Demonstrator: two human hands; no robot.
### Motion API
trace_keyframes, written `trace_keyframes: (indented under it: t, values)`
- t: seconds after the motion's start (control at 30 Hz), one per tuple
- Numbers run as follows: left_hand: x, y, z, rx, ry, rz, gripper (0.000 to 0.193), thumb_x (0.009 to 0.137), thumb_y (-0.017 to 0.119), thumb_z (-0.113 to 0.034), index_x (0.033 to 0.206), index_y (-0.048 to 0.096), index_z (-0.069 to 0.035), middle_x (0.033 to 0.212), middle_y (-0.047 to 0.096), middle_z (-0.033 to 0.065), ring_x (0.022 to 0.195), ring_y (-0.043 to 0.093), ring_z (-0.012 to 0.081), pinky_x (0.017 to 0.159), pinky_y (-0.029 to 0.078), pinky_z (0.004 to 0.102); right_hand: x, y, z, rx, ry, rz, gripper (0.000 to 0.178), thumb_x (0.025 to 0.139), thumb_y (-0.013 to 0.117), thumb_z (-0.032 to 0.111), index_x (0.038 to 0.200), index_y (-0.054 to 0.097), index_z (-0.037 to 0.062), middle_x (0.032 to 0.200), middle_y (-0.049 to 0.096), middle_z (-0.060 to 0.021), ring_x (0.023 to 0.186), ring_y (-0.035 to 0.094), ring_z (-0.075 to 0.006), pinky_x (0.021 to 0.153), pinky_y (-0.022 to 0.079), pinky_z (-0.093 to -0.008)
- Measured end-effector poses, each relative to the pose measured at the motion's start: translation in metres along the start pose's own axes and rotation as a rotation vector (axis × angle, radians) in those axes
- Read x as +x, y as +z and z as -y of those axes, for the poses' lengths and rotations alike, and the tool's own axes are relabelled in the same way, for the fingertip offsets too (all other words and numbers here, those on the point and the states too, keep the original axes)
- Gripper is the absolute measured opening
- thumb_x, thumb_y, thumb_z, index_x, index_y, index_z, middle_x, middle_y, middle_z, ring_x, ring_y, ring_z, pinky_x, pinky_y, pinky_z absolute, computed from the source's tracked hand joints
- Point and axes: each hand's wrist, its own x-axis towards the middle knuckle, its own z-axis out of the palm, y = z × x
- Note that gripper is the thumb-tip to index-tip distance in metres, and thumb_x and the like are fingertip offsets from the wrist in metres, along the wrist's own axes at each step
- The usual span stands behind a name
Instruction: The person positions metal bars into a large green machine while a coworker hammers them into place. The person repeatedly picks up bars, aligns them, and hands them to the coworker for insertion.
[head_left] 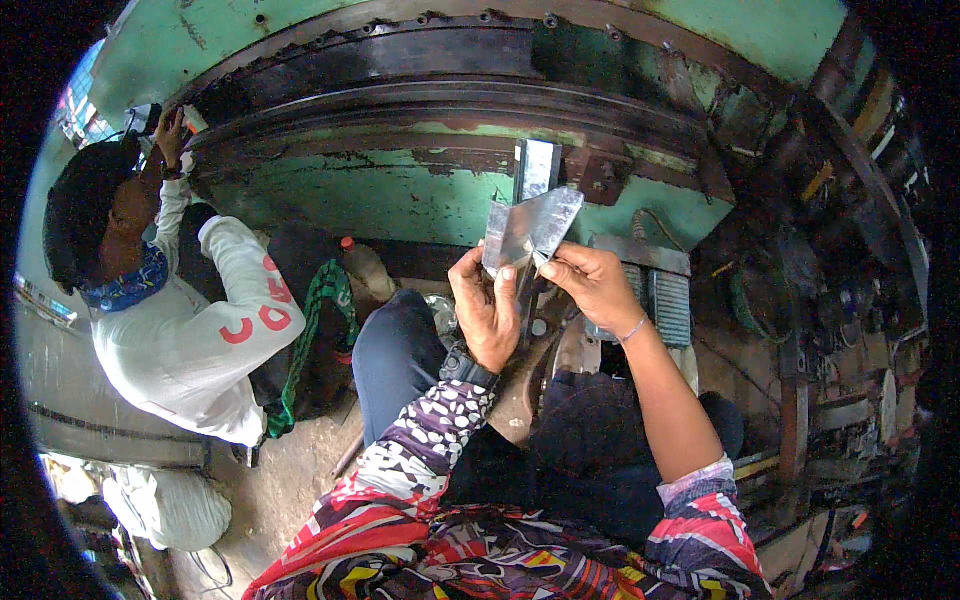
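Between my two hands is a bent piece of shiny sheet metal (543,220), with a folded flange on its left side and a slanted wing on its right. My left hand (487,308), a dark watch on its wrist, grips the lower left corner between thumb and fingers. The thumb and fingers of my right hand (592,284) pinch the lower right corner. Just behind the sheet metal, a narrow upright bar (538,168) with a bright face stands against the green machine; its lower part is hidden.
A long press-like machine (420,70) with a dark beam spans the far side. At left, a person (190,330) in a white long-sleeved top sits facing it. A bottle (368,270) with a red cap stands between us. Right of my hands is a ribbed metal box (668,300).
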Motion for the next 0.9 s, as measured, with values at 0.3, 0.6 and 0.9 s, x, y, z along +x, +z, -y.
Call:
trace_keyframes:
  t: [0.3,0.6,0.9]
  values:
    - [-0.001,-0.003,0.0,0.039,-0.04,0.022,0.037,0.109,0.056,-0.012,0.139,0.042,0.004,0.132,0.057,0.0167,0.12,0.057,0.0217,0.107,0.045,0.0377,0.001,-0.002,-0.004,-0.017,0.006,0.015,0.035,0.102,0.074,0.022,0.126,0.073,-0.0029,0.111,0.074,0.001,0.101,0.062,-0.0058,0.09,0.052,-0.0259]
    - [-0.002,-0.001,0.003,0.005,0.007,-0.015,0.037,0.109,0.057,-0.011,0.139,0.044,0.007,0.127,0.06,0.0179,0.114,0.062,0.0213,0.101,0.05,0.0347,0.001,-0.002,-0.005,-0.098,0.026,0.014,0.035,0.1,0.076,0.024,0.123,0.073,-0.0027,0.107,0.074,0.0015,0.098,0.061,-0.005,0.085,0.051,-0.0248]
    - [0.0,-0.003,-0.013,0.049,-0.004,0.005,0.036,0.109,0.057,-0.01,0.138,0.046,0.008,0.126,0.06,0.0191,0.113,0.063,0.0222,0.1,0.051,0.0348,-0.001,0.003,0.006,-0.009,0.032,-0.017,0.035,0.101,0.075,0.023,0.123,0.072,-0.0026,0.105,0.071,0.0029,0.096,0.06,-0.0057,0.085,0.05,-0.0245]
